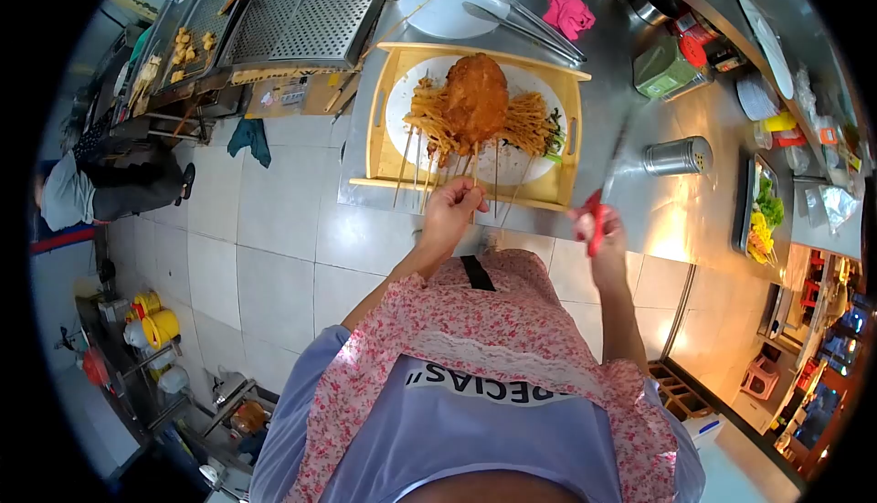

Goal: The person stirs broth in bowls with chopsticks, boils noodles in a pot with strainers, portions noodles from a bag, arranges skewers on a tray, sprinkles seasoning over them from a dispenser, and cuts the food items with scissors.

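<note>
A large browned, breaded cutlet (476, 98) on a skewer lies on a white oval plate (398, 119) in a light wooden tray (382, 105). Fried enoki mushroom skewers (526, 126) fan out at its right, and more fried strands (426, 112) lie at its left. My left hand (454, 211) pinches a wooden skewer (475, 167) under the cutlet, at the tray's near edge. Right of the tray, my right hand (610, 233) grips red-handled scissors (596, 220). Their blades point away from me and are smeared by motion.
A white plate (438, 14) and metal tongs (539, 28) lie behind the tray, near a pink cloth (569, 15). A metal shaker (678, 156) and a green-labelled jar (665, 69) stand at the right. Another person (128, 183) is at the far left.
</note>
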### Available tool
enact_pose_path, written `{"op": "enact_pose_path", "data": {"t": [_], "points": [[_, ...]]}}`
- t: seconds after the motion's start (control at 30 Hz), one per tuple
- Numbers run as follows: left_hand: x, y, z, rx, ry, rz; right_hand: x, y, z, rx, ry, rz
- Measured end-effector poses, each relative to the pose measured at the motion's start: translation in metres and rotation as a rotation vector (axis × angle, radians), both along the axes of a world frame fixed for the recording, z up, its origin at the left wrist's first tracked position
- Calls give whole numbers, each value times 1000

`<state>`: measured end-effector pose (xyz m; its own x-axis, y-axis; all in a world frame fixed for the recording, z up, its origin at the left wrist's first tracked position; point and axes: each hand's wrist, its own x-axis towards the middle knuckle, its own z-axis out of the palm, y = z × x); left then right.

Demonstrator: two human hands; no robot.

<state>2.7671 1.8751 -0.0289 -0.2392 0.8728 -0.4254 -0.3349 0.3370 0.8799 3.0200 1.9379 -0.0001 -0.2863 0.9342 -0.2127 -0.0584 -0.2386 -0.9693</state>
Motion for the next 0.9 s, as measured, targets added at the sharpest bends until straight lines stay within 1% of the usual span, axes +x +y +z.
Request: {"op": "enact_pose_path", "data": {"t": [0.03, 0.07, 0.1, 0.17, 0.27, 0.37, 0.5, 0.57, 0.7, 0.77, 0.9], "points": [[0, 2, 0, 10, 10, -4, -11, -11, 9, -119, -86, 52], [1, 3, 0, 19, 20, -3, -16, -17, 8, -252, -19, 213], [2, 2, 1, 23, 31, -1, -26, -26, 2, -277, -65, 255], [2, 2, 4, 14, 49, 9, -42, -41, -2, -349, -64, 258], [-1, 0, -2, 45, 113, -13, -55, -47, 6, -393, -89, 414], [1, -3, -10, 54, 204, -29, -65, -42, 3, -285, -87, 552], [3, -9, -12, 10, 268, -62, -83, -42, 9, -416, -47, 498], [6, -12, -14, 34, 241, -33, -89, -41, 9, -433, 11, 472], [10, -15, -26, 117, 205, 29, -103, -48, 19, -542, 34, 379], [10, -16, -25, 92, 197, 8, -107, -49, 23, -614, 90, 343], [5, -17, -15, 48, 170, -29, -108, -52, 14, -503, -58, 371]]}}
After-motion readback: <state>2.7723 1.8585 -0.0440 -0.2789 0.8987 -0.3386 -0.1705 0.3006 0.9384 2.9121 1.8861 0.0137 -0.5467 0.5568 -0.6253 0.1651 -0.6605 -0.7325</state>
